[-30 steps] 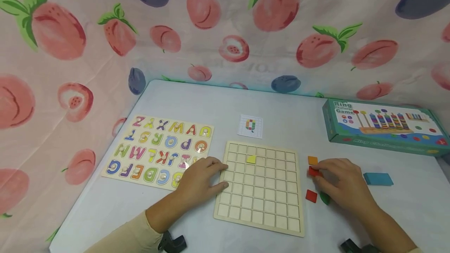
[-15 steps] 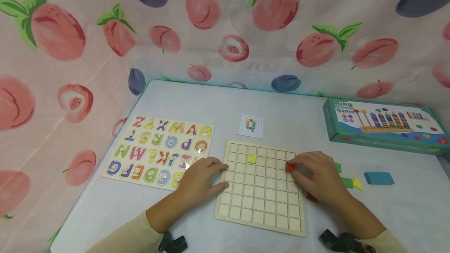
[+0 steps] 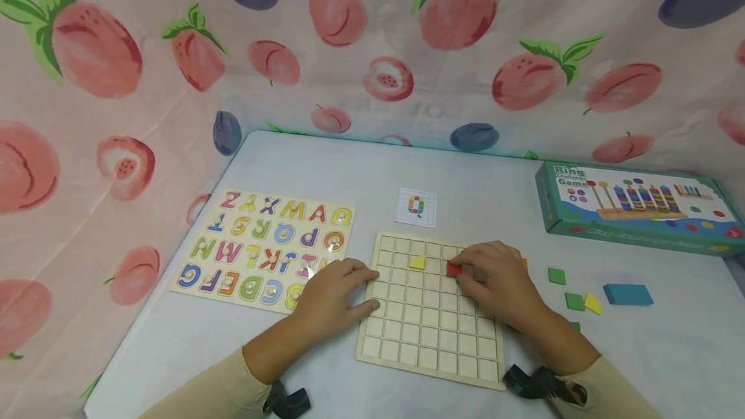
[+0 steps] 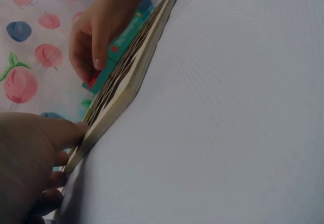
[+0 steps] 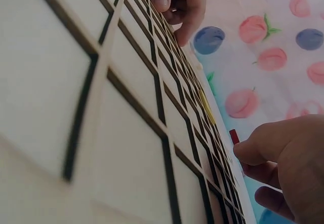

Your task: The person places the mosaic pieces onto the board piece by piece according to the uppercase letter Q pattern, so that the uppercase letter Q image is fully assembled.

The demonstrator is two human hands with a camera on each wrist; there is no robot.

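My right hand (image 3: 502, 282) pinches a small red square tile (image 3: 453, 269) between thumb and index finger, over the upper right part of a wooden grid board (image 3: 410, 330). In the right wrist view the red tile (image 5: 234, 136) tilts up from the fingertips, just above the grid. A yellow tile (image 3: 417, 262) sits in a cell in the second row. My left hand (image 3: 332, 296) rests at the board's left edge, thumb and index finger spread and touching it. The left wrist view shows that thumb (image 4: 68, 132) on the edge. A pattern card (image 3: 416, 207) lies behind the board.
An alphabet peg puzzle (image 3: 264, 247) lies left of the board. To the right are green tiles (image 3: 557, 276), a yellow piece (image 3: 592, 304) and a blue block (image 3: 628, 295). A Ring Challenge Game box (image 3: 637, 209) stands at the back right. My right forearm hides some pieces.
My right hand has picked up the red tile from beside the board and carried it left over the grid. Green and yellow pieces have come into sight. The left hand has stayed put.
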